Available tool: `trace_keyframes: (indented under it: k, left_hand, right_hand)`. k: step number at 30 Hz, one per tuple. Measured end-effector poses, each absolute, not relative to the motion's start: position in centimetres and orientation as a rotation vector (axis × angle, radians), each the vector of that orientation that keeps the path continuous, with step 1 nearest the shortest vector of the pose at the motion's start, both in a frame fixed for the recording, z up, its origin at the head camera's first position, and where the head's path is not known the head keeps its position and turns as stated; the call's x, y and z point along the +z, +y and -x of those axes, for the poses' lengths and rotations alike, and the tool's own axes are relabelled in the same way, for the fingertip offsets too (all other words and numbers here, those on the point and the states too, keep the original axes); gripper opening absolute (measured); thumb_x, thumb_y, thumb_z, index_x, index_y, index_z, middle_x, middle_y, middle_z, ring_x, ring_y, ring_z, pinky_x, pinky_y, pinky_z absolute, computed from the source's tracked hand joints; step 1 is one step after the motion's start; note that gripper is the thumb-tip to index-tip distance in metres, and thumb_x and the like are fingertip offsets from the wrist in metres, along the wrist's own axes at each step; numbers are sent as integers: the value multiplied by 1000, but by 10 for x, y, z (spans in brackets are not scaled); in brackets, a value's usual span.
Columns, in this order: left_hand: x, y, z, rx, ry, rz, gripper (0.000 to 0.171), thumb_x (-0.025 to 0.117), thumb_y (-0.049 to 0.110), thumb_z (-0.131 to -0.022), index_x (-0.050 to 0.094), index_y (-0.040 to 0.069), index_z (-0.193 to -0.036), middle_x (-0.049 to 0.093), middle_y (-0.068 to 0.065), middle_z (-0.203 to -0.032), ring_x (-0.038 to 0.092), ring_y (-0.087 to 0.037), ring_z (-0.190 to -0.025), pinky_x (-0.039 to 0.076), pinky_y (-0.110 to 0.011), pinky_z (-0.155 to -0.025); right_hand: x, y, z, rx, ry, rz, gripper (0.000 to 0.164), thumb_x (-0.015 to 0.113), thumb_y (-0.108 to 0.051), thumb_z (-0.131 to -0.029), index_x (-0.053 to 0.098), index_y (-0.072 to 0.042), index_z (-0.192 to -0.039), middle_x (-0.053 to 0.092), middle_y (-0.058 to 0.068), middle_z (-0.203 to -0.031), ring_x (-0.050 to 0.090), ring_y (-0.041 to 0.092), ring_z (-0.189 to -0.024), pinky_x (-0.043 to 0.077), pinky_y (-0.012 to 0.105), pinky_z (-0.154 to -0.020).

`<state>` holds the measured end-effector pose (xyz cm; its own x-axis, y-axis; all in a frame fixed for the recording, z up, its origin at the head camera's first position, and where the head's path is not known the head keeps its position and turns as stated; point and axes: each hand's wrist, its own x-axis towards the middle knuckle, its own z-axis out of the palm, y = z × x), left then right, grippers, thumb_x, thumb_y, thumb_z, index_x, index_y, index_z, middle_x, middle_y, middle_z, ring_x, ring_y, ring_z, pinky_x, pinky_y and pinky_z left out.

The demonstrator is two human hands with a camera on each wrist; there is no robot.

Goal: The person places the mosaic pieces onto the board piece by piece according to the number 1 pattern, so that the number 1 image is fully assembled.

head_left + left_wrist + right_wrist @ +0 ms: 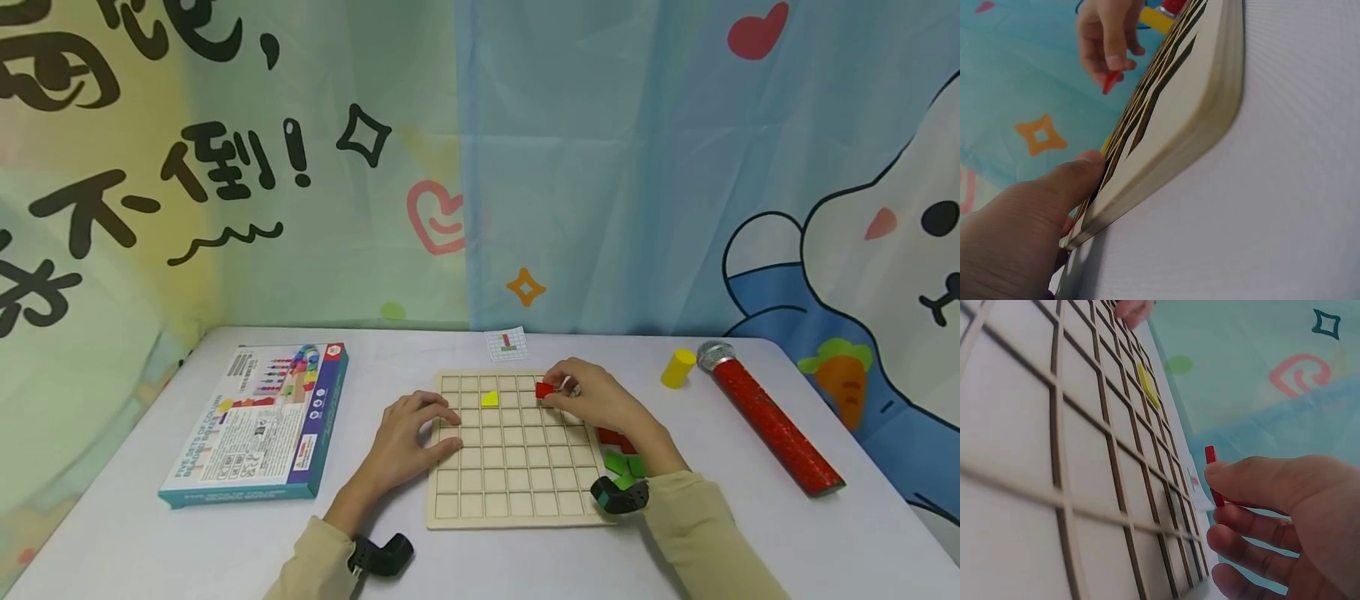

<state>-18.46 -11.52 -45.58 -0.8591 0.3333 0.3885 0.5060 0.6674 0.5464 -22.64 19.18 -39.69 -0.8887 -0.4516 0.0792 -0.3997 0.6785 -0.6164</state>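
A wooden grid board (517,483) lies on the table between both hands. My right hand (596,398) pinches a small flat red tile (544,390) between thumb and fingers, held above the far right part of the board. In the right wrist view the red tile (1214,476) is seen edge-on, apart from the grid. The left hand (414,433) rests on the board's left edge, its thumb on top in the left wrist view. One yellow tile (490,399) sits in a cell near the far edge. Beside the board's right side lie several green tiles (626,467) and red tiles (617,440), partly hidden by the right arm.
A small card with a coloured grid pattern (506,343) lies behind the board. At the left is a flat game box (255,425). To the right stand a yellow cylinder (678,368) and a long red microphone-shaped tube (776,425). A printed curtain (570,167) hangs behind the table.
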Motion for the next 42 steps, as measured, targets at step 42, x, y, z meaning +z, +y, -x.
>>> trace_keyframes:
  k: [42]
  left_hand:
    - [-454,-115,186,-1005,-2671,656,25,75,38,-78,68,28,-99,59,-1,-119,51,-25,-116,29,-54,-103]
  right_hand:
    - [-405,141,233,-913,2796,654,23,66,-18,-87,64,-8,-108,60,4,-98,55,16,-83,47,31,-72]
